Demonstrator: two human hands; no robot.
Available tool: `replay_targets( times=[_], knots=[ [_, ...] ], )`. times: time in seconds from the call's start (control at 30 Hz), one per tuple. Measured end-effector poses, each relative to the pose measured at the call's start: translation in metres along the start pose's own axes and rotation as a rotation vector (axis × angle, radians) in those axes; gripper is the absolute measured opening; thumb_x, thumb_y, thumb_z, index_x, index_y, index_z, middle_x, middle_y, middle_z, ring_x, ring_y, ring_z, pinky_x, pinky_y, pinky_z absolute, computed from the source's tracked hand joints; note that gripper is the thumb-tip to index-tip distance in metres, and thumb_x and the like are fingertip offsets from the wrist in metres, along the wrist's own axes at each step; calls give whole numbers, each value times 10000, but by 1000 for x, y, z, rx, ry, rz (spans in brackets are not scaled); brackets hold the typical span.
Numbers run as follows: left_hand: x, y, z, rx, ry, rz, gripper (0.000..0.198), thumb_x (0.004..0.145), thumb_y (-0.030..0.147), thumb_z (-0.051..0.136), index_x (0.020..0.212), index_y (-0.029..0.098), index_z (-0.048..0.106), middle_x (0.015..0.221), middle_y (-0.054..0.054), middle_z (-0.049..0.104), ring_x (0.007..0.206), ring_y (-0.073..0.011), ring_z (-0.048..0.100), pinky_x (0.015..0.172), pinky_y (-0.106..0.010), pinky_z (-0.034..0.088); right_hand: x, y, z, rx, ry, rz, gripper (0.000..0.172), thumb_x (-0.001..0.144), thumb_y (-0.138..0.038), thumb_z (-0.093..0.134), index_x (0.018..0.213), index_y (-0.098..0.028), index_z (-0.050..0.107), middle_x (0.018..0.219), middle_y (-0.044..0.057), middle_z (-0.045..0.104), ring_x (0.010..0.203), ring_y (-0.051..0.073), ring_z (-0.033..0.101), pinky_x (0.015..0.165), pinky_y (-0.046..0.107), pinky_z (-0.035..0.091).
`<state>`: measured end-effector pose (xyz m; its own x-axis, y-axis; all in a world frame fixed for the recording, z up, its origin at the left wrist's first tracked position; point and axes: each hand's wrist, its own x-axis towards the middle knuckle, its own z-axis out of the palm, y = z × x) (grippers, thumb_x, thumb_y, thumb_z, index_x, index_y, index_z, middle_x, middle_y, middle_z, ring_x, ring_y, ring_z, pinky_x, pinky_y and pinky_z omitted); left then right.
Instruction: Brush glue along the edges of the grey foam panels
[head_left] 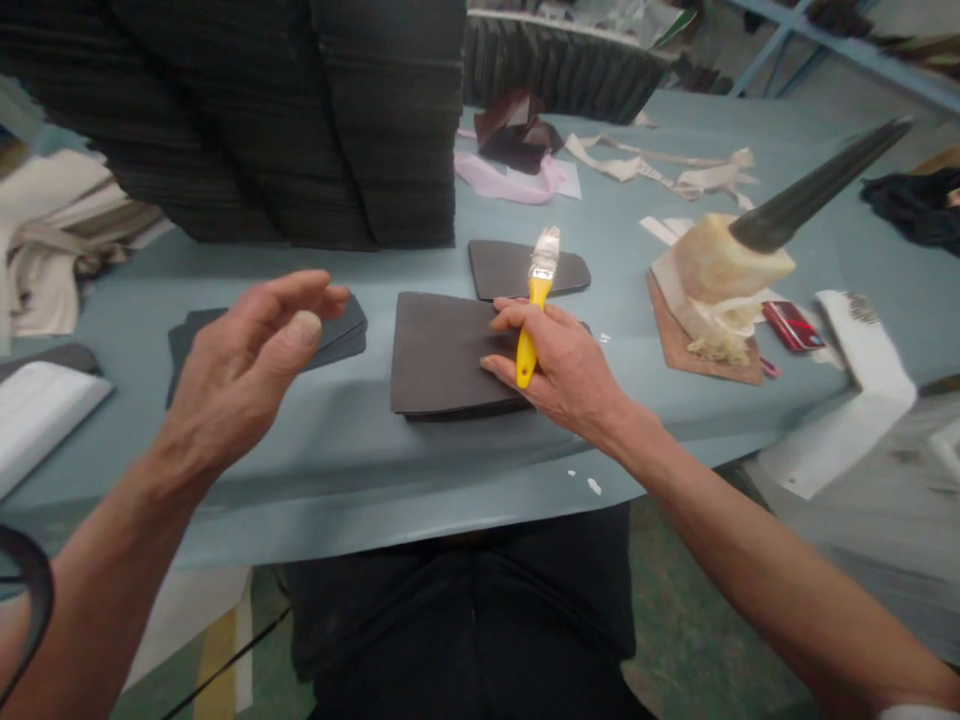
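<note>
My right hand (559,365) is closed round the yellow handle of a brush (537,300), whose pale bristles point away from me. The hand rests on the right edge of a dark grey foam sheet (439,355) lying in the middle of the blue-grey table (337,450). My left hand (251,355) hovers above the table with fingers loosely curled and apart, holding nothing. It hangs in front of a small stack of dark sheets (341,335) at the left. Another single dark sheet (510,268) lies just behind the brush.
A tall pile of dark sheets (300,110) fills the back left. At the right a glue-crusted pot with a dark handle (731,270) sits on a brown board, beside a red object (791,325). Fabric scraps (660,165) lie at the back; white material (41,410) at far left.
</note>
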<state>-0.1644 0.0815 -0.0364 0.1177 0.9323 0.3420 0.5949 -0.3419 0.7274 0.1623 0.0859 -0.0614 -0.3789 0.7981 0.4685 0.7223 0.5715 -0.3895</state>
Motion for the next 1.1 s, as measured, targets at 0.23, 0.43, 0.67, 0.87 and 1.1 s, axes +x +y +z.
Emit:
replay_targets(
  times=[0.23, 0.43, 0.67, 0.87, 1.1],
  knots=[
    [-33, -4, 9, -73, -145, -89, 776, 871, 795, 727, 1444, 275, 667, 1376, -102, 781, 1240, -306, 764, 1191, -552, 587, 1, -1, -6, -62, 48, -3, 312, 954, -354, 778, 1215, -252, 640, 1470, 150, 736, 1311, 367, 705, 1145, 583, 527],
    [-41, -14, 31, 74, -197, 98, 988, 843, 848, 714, 1606, 257, 504, 1580, -154, 627, 1298, -332, 724, 1154, -546, 609, -6, -4, -16, -21, 52, -72, 371, 1010, -525, 703, 1254, -253, 637, 1457, 150, 739, 1359, 352, 689, 1142, 567, 538],
    [-38, -18, 54, 69, -156, 247, 1010, 875, 825, 686, 1656, 246, 413, 1656, -186, 532, 1264, -289, 719, 1030, -443, 659, -18, -5, -10, -112, -26, -146, 525, 946, -700, 726, 1231, -263, 660, 1518, 137, 715, 1425, 384, 644, 1205, 600, 488],
    [-34, -17, 62, 20, -124, 175, 1020, 843, 858, 697, 1601, 208, 489, 1589, -168, 607, 1125, -239, 746, 974, -387, 670, -15, -6, -6, -138, -75, -124, 559, 914, -742, 741, 1206, -269, 681, 1519, 106, 720, 1433, 386, 636, 1213, 579, 479],
    [-33, -14, 64, -51, -89, 102, 997, 804, 840, 766, 1545, 201, 575, 1535, -146, 660, 1094, -244, 754, 958, -366, 670, -13, -9, -8, -107, -118, -51, 541, 912, -762, 724, 1178, -293, 690, 1504, 79, 727, 1424, 390, 634, 1238, 606, 463]
  ],
)
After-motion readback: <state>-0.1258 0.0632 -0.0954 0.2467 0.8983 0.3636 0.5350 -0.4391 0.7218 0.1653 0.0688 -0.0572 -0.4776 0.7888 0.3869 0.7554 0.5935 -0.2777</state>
